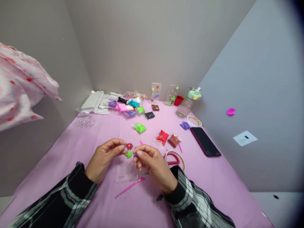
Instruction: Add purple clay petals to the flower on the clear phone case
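A small clay flower [129,146] with red and blue petals, a yellow centre and a green stem with leaves [129,154] shows between my hands, over the far part of a clear phone case [127,172]. My left hand [105,156] is closed, thumb and fingertips pinched at the flower's left edge; whether they grip anything is hidden. Close by on the right, my right hand [152,161] pinches a small purple-blue piece of clay [135,155]. A pink modelling tool [130,187] lies in front of the case.
Red [162,137], brown [174,140] and green clay packets [140,128] lie beyond my hands. Tape rolls [194,121] and a phone [205,142] are at right. Farther back stand a water bottle [187,104], a red cup [179,100] and decorated cases [156,91].
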Motion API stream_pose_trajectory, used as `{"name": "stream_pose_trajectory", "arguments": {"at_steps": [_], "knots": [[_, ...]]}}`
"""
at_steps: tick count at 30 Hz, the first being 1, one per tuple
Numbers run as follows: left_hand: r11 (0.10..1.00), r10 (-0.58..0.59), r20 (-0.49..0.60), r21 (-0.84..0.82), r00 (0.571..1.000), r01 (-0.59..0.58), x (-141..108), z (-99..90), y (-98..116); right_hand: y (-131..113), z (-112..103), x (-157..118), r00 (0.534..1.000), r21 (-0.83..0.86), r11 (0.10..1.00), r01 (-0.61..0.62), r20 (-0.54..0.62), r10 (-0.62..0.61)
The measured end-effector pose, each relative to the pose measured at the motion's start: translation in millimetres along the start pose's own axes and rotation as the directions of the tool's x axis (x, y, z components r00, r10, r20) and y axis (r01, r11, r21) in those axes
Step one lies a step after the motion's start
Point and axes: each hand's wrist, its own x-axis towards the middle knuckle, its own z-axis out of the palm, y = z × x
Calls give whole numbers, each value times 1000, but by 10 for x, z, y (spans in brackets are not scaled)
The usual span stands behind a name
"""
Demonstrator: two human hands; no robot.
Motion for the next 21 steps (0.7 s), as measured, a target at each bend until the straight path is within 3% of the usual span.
{"name": "stream_pose_trajectory", "arguments": {"at_steps": [5,10,21], "knots": [[1000,24,-15,16,1000,-23,20,-16,-9,-9,8,-7,999,-2,999,-35,-4,35],[998,27,-57,58,998,-23,77,-68,-58,-51,-54,-62,991,-90,990,-105,72,111],[978,-41,-130,198,991,66,149,-107,-150,0,-222,-201,950,-168,951,-259,135,283]]}}
